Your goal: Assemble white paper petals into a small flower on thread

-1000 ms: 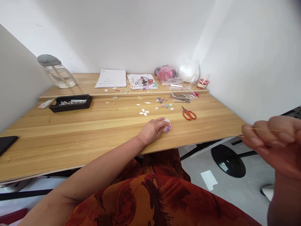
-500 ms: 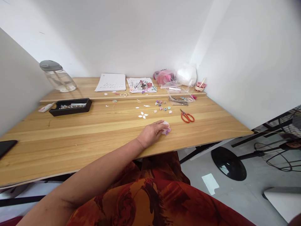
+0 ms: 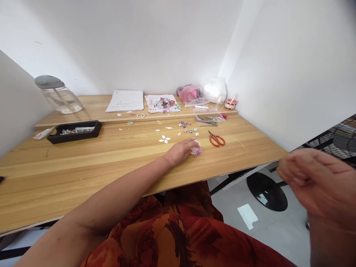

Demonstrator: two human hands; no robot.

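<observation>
My left hand rests low over the table near its front edge, fingers closed on a white round piece that looks like fabric. A purple looped trim shows at that piece's lower right. My right hand is raised at the far right, beyond the table's edge, with thumb and fingers pinched together. Whatever is in the pinch is too small to make out. Red-handled scissors lie to the right of the white piece. Several small coloured beads or rolled pieces and white petal shapes lie behind my left hand.
A black tray of small items and a water bottle stand at the left. Paper sheets, a clear plastic box, a white bag and a small basket are along the back. A fan base stands on the floor.
My right hand has come up into view at the right, pinched. My left hand stays on the white piece. The view has shifted slightly, so the table things appear further left.
</observation>
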